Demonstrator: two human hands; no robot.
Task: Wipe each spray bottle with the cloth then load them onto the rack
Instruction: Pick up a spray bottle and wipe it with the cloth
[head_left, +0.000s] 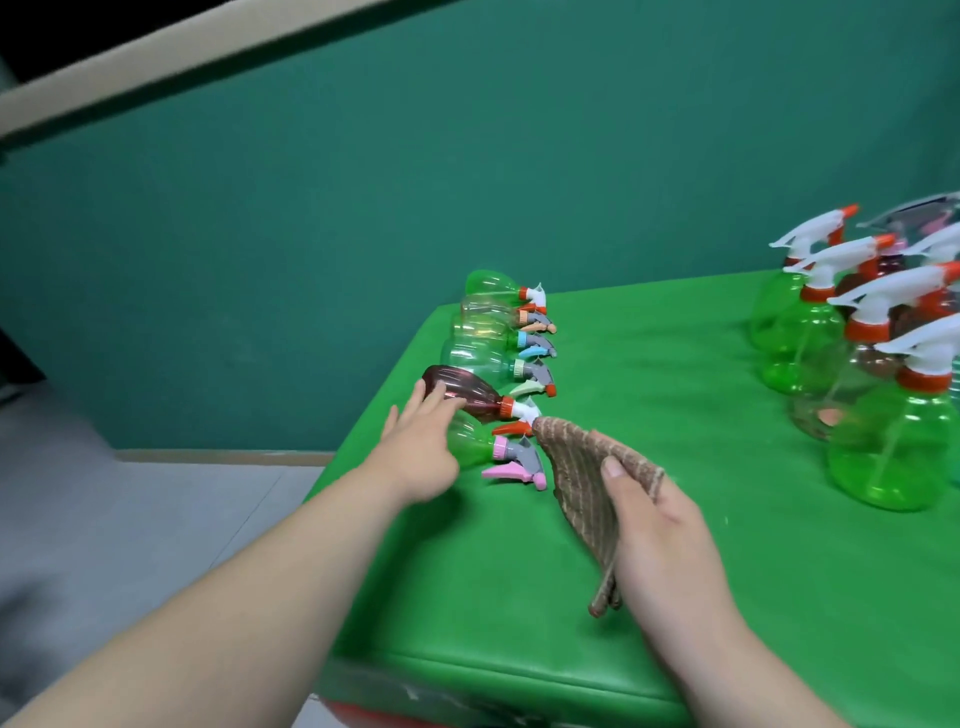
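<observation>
Several spray bottles lie on their sides in a row along the left edge of the green table (649, 545). My left hand (423, 447) reaches over the nearest green bottle with the pink trigger (475, 447), its straight fingers touching the brown bottle (467, 392) beside it. My right hand (665, 530) holds a brown striped cloth (576, 467), thumb pinched on top; the cloth's far corner lies close to the brown bottle's nozzle. Further bottles in the row are green and clear (483, 332).
A cluster of upright spray bottles (883, 415), mostly green with white and orange triggers, stands at the table's right side. A teal wall rises behind. Grey floor lies to the left of the table edge. No rack is plainly visible.
</observation>
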